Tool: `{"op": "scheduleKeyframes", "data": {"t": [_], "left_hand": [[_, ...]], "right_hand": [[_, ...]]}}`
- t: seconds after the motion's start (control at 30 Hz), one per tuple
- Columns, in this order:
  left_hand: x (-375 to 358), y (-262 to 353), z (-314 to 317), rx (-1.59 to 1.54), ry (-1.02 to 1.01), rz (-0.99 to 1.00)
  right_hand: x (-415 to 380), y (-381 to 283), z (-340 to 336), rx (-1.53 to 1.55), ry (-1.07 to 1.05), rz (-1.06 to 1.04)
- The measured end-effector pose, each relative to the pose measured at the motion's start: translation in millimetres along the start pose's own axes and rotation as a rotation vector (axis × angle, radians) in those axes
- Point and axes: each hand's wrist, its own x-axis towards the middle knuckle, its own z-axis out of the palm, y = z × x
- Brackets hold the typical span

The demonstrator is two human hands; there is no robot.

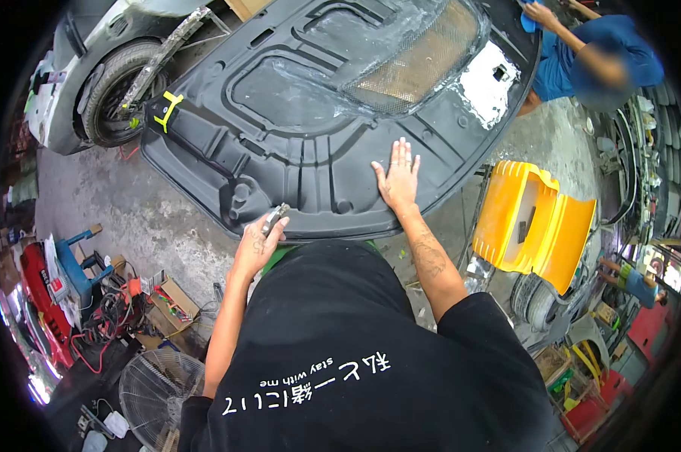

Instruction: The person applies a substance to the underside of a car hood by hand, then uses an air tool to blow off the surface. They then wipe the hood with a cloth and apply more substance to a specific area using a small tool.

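Observation:
A large black moulded panel (333,169) lies in front of me, with a mesh-covered section (419,64) and a white patch (489,87) on its far side. My left hand (261,239) is at the panel's near edge, its fingers closed around a small metal tool (277,217). The tool's jaws or working end cannot be made out clearly. Flat on the panel's surface, my right hand (400,177) rests with its fingers stretched out and nothing in it.
Yellow plastic housing (506,215) stands on the floor to the right. A co-worker in blue (608,56) is at the panel's far right. Left are a car wheel (122,87), a yellow-green bracket (167,111) at the panel's corner, toolboxes and cables, and a fan (162,395).

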Motion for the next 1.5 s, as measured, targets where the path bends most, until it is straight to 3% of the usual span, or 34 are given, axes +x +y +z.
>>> {"op": "scheduleKeyframes", "data": {"t": [0.23, 0.3, 0.53, 0.6, 0.73, 0.8, 0.83, 0.9, 0.97, 1.03, 1.07, 1.13, 1.27, 1.5], "left_hand": [[25.1, 21.0, -9.3, 0.081, -0.186, -0.021], [30.1, 22.7, -7.8, 0.087, -0.156, -0.001], [46.6, 14.6, 7.9, 0.099, -0.053, 0.096], [49.3, 34.7, 12.3, -0.007, -0.048, 0.101], [76.2, 36.4, 35.5, 0.121, -0.018, 0.137], [84.8, 42.9, 47.6, 0.145, 0.073, 0.263], [87.7, 53.7, 49.5, 0.203, -0.012, 0.225], [93.4, 65.1, 64.6, 0.252, -0.084, 0.349], [101.5, 76.7, 87.6, 0.291, -0.124, 0.434], [106.6, 99.2, 117.7, 0.340, -0.148, 0.499], [109.1, 111.3, 130.9, 0.418, -0.207, 0.437], [116.5, 127.7, 157.4, 0.543, -0.265, 0.394], [123.6, 145.5, 188.7, 0.611, -0.256, 0.386], [121.4, 153.0, 216.0, 0.661, -0.142, 0.411]], "right_hand": [[-8.0, 19.6, -6.8, -0.049, 0.005, 0.241], [-6.1, 20.1, -5.4, -0.034, 0.023, 0.331], [-6.5, 11.2, -11.2, 0.065, 0.065, 0.332], [-5.1, 4.6, -8.9, 0.062, 0.096, 0.256], [8.9, -35.6, -4.7, 0.162, 0.028, -0.035], [15.5, -59.9, 0.9, 0.148, -0.015, -0.195], [19.9, -68.1, -1.8, 0.141, -0.050, -0.255], [10.3, -75.0, -3.4, 0.144, -0.091, -0.264], [12.9, -69.0, -3.5, -0.188, -0.128, -0.379], [15.9, -50.4, 2.6, -0.091, -0.057, -0.261], [16.6, -40.1, 6.9, 0.007, 0.011, -0.156], [17.4, -5.5, 8.9, -0.057, 0.130, -0.014], [19.5, 62.0, -14.6, -0.009, 0.176, 0.122], [29.5, 83.1, -22.1, 0.017, 0.127, 0.028]]}}
